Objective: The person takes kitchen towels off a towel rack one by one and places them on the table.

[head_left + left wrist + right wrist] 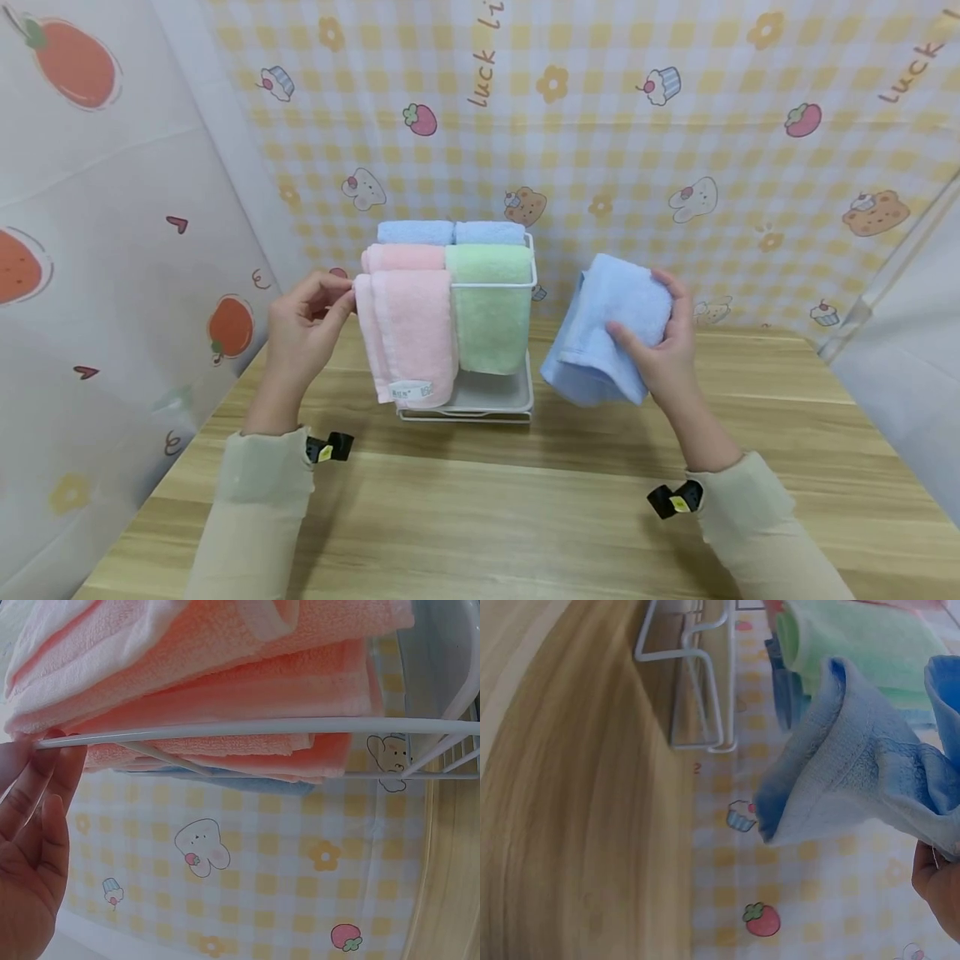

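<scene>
right hand [667,350]: grasping a folded light-blue towel [611,317], thumb across its near face, fingers at its right edge. towel appears held off the worktop [465,508], to the right of the white wire rack [465,420] and apart from it.

left hand [303,325]: thumb and fingertips pinching the rack at its near left corner, just beside the near pink towel [412,333].

governing relation: the near rail [491,286] runs left to right, its right stretch visible in front of the green towel [491,329]. the rail lies left of the held towel. the towel's long axis slants across the rail's line, upper end to the right, lower end to the left. the right hand is nearer to the rail's right end; the left hand touches the rack at the opposite end.

further stock: far pink towel [408,257] behind the near one; left blue towel [415,232] and right blue towel [490,232] farthest back.
</scene>
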`<state>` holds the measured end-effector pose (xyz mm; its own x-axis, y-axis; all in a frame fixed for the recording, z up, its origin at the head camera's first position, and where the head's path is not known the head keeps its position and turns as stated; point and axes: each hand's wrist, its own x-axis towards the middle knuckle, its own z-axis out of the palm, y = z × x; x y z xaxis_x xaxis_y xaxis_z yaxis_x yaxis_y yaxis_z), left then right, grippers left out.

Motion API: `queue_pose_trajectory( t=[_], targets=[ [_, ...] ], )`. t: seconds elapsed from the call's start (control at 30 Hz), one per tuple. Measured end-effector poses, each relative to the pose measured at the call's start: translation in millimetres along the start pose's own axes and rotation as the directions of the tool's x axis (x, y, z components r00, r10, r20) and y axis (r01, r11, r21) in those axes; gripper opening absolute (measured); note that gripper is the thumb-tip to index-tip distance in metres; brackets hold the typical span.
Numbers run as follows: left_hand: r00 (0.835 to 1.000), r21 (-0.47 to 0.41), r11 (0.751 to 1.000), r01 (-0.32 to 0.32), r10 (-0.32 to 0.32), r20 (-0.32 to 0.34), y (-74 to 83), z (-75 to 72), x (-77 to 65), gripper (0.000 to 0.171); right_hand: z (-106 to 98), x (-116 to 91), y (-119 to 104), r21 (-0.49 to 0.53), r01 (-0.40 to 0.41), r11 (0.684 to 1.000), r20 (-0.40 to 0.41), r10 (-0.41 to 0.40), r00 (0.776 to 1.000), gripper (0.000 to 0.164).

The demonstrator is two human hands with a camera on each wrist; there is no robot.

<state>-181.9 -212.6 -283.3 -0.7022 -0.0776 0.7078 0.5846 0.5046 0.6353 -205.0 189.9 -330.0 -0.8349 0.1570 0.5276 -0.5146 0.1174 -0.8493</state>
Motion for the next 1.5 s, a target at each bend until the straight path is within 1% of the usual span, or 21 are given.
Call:
queue_pose_trajectory(
  t=[0.17, 0.33, 0.43, 0.57, 0.67, 0.8, 1.03, 1.2, 1.3, 1.4, 1.5],
  targets=[
    [1.0, 0.001, 1.0, 0.001, -0.001, -0.002, 0.4, 0.8, 1.0, 0.006, -7, 2, 12, -0.049, -0.085, 0.995, 0.079, 0.089, 0.993, 0.076],
    [1.0, 0.017, 1.0, -0.009, 0.01, -0.004, 0.9, 0.7, 0.2, 0.006, -8, 3, 28, -0.07, -0.183, 0.981, 0.163, 0.192, 0.968, 0.077],
    [1.0, 0.019, 1.0, -0.018, 0.018, -0.009, 0.3, 1.2, -0.1, 0.006, -5, 5, 40, -0.093, -0.204, 0.975, 0.227, 0.22, 0.949, 0.078],
    [1.0, 0.019, 1.0, -0.022, 0.022, -0.017, -0.3, 1.5, -1.0, 0.006, -1, 9, 57, -0.102, -0.199, 0.975, 0.294, 0.221, 0.93, 0.077],
    [1.0, 0.024, 0.999, -0.023, 0.024, -0.02, -0.7, 1.6, -1.6, 0.006, 3, 14, 65, -0.116, -0.222, 0.968, 0.307, 0.247, 0.919, 0.078],
    [0.999, 0.024, 0.999, -0.033, 0.034, -0.023, -1.3, 1.9, -1.3, 0.006, 9, 20, 73, -0.167, -0.251, 0.953, 0.315, 0.293, 0.903, 0.08],
    [0.999, 0.003, 0.999, -0.041, 0.041, -0.032, -2.4, 3.2, -0.9, 0.006, 17, 27, 89, -0.186, -0.229, 0.956, 0.35, 0.282, 0.893, 0.079],
    [0.998, 0.008, 0.999, -0.034, 0.035, -0.043, -3.7, 3.6, -1.5, 0.006, 23, 31, 97, -0.251, -0.212, 0.944, 0.361, 0.295, 0.885, 0.079],
    [0.999, 0.002, 1.0, -0.029, 0.029, -0.046, -4.2, 3.2, -1.4, 0.006, 26, 34, 101, -0.277, -0.203, 0.939, 0.362, 0.298, 0.884, 0.078],
    [0.999, -0.013, 0.999, -0.032, 0.031, -0.043, -4.4, 2.7, -1.6, 0.006, 27, 37, 106, -0.266, -0.21, 0.941, 0.365, 0.3, 0.881, 0.076],
    [0.999, -0.025, 0.999, -0.039, 0.038, -0.038, -5.5, 2.6, -2.6, 0.005, 26, 38, 112, -0.26, -0.233, 0.937, 0.38, 0.321, 0.867, 0.076]
  ],
)
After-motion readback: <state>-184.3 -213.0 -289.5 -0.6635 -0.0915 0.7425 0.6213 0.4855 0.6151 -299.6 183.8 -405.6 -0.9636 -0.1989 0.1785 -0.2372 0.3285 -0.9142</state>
